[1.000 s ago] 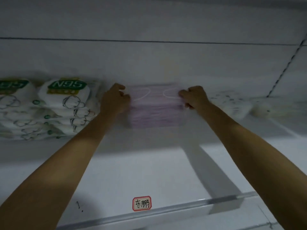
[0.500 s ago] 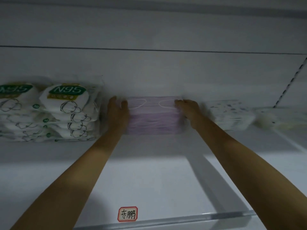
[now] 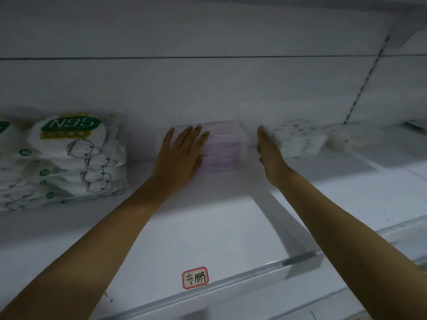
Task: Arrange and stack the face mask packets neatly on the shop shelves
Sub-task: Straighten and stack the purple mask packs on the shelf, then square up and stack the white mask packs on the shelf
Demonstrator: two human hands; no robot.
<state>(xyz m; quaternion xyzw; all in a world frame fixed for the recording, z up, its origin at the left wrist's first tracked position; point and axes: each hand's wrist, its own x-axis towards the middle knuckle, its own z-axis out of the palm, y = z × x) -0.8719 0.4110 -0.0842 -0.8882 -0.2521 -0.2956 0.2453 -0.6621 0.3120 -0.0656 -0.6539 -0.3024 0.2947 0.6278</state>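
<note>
White shelf (image 3: 208, 232), rear: pink mask stack (image 3: 223, 150) lies crosswise under your flat, straight-fingered left hand (image 3: 182, 155); your right hand (image 3: 269, 151), straight-fingered, stands just right of it.

**One head camera, close on a shop shelf**

A single wide-angle view from the person's head faces forward and slightly down onto the white shelf (image 3: 208, 239), near enough that both forearms reach in from the bottom corners. The shelf's back wall (image 3: 208, 88) fills the top half; the edges bend.
</note>
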